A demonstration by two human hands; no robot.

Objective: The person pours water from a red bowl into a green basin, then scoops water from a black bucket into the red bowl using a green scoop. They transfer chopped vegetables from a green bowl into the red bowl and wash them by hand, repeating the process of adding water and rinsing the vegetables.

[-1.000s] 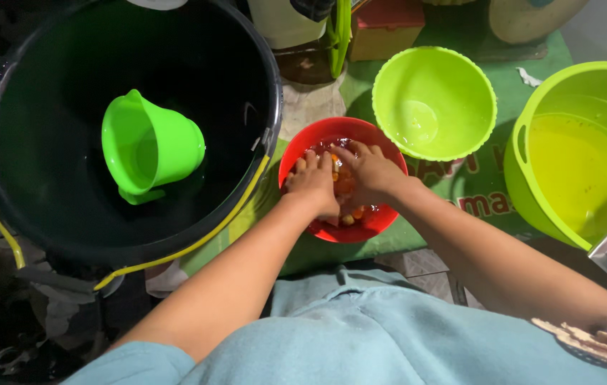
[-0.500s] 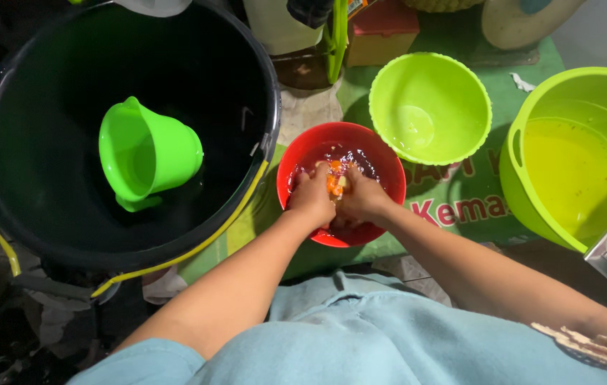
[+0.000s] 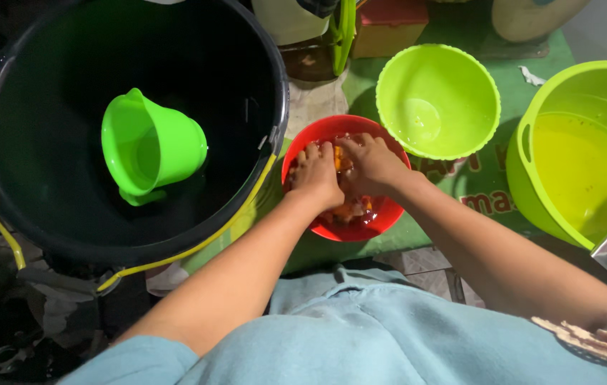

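Both hands, left hand (image 3: 315, 177) and right hand (image 3: 368, 164), are pressing curled fingers into orange pieces (image 3: 350, 209) inside a round, glossy red plastic bowl (image 3: 386, 216), six o'clock of center.

A home washing or food-prep spot set low on the floor (image 3: 425, 267); a big black bucket (image 3: 54, 199) with a green scoop (image 3: 150, 146) floating inside; plastic bowls, one red (image 3: 382, 217), one lime (image 3: 437, 100), and a lime tub (image 3: 582, 153), stand on a green mat (image 3: 489, 192); tiled floor shows beneath.
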